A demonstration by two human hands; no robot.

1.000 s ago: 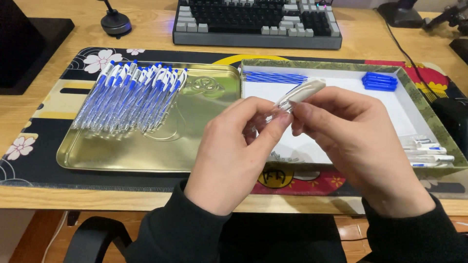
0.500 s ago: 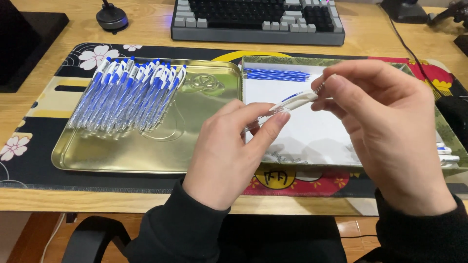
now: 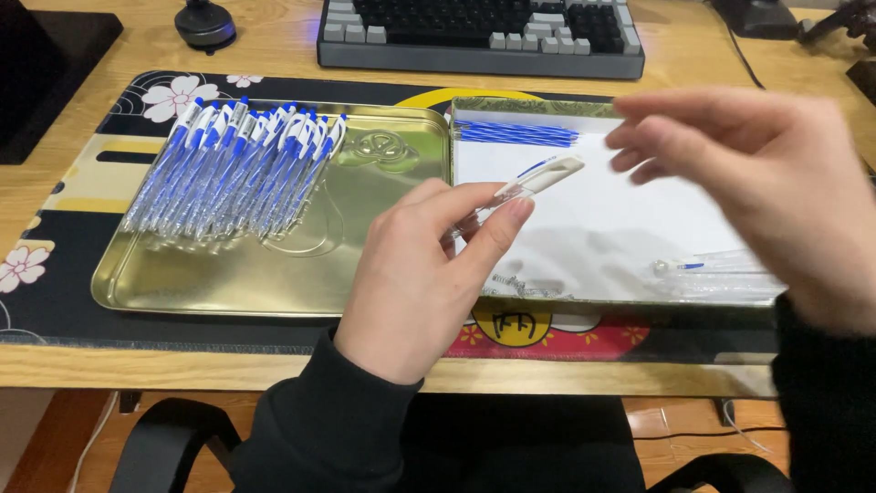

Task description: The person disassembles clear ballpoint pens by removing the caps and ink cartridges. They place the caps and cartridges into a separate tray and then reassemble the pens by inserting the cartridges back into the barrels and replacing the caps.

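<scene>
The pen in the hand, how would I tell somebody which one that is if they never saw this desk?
Start at the two trays on the desk mat: the gold tray on the left and the white-lined tray on the right. Just above where they meet, the left hand pinches a clear pen with a white clip. It is the only pen lifted up; the other blue-and-white pens lie piled in the gold tray.

Finished pens (image 3: 239, 169) crowd the gold tray's (image 3: 274, 292) far left; its right half lies open. The keyboard (image 3: 479, 36) blocks the far side.
</scene>
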